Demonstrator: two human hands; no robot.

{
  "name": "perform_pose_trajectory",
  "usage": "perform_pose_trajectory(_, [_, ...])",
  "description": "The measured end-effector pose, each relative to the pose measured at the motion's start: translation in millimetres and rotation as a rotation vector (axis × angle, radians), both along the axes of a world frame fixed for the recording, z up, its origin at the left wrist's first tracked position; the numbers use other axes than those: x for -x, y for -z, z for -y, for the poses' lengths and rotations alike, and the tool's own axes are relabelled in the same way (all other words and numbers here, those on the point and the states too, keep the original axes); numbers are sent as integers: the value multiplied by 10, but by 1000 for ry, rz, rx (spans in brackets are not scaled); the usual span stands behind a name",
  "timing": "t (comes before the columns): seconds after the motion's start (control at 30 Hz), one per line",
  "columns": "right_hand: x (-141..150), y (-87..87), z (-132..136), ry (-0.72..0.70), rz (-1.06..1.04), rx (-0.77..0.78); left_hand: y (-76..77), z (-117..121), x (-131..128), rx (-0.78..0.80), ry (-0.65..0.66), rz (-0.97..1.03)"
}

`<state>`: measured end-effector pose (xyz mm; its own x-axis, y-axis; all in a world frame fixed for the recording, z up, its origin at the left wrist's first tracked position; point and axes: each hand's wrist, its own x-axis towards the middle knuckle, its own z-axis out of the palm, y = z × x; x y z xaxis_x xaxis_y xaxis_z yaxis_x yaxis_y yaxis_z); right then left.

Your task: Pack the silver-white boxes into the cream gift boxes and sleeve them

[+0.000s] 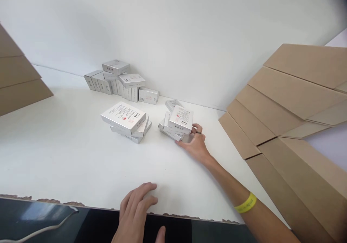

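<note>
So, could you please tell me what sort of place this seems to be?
Probably a packing or storage work area: small printed boxes lie in piles on a white tabletop, with brown cardboard at both sides.

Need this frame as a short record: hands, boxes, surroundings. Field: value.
left hand: fingers spread, nothing held, at the near edge of the table
right hand: thumb and fingers at the right stack; grip firmness unclear
left hand location: lower middle of view
left stack: small white boxes, unevenly piled, no hand on it
back row: boxes by the wall, some lying on top
right side: brown cardboard
wrist: yellow band, right arm
</note>
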<state>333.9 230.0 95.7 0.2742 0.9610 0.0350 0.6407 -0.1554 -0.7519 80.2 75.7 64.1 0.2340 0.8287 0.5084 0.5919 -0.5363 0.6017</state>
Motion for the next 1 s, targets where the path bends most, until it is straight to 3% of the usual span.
perform_pose_trajectory(0.13, [-201,-60,257,-1,-12,54,-251,-321,2,110,191,-38])
perform_pose_trajectory(0.33, [-243,-54,616,53,-57,76,-503,-928,-201,698,190,25])
perform_pose_trajectory(0.47, [-81,-91,820,27,-117,50,-572,-1188,-336,804,267,78])
perform_pose_trajectory(0.67, [-8,-160,890,20,-140,68,-569,-1325,-393,909,316,87])
perform_pose_trajectory(1.0, [66,-325,890,-7,-79,136,-696,-1271,-399,1045,371,84])
